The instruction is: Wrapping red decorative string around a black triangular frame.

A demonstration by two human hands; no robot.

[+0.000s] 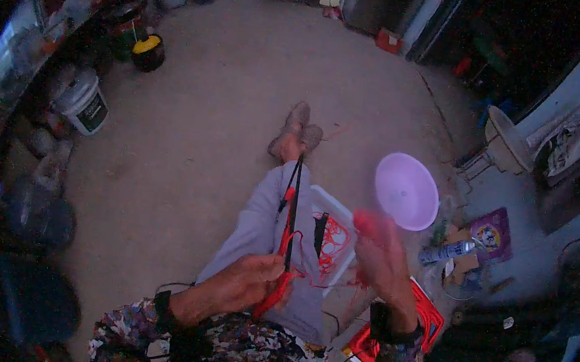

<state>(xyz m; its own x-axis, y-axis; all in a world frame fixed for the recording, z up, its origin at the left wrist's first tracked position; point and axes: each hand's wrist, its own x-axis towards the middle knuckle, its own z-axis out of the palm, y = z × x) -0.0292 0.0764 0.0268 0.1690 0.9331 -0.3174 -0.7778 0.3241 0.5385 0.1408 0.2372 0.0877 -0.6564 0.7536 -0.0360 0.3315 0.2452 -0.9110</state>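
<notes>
Though upright, rod (292,209) within left hand (248,279)

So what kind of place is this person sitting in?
Probably a home workshop or storage yard. The bare concrete floor is ringed with clutter: a white bucket by crowded shelves, a spray can, and a pink basin.
</notes>
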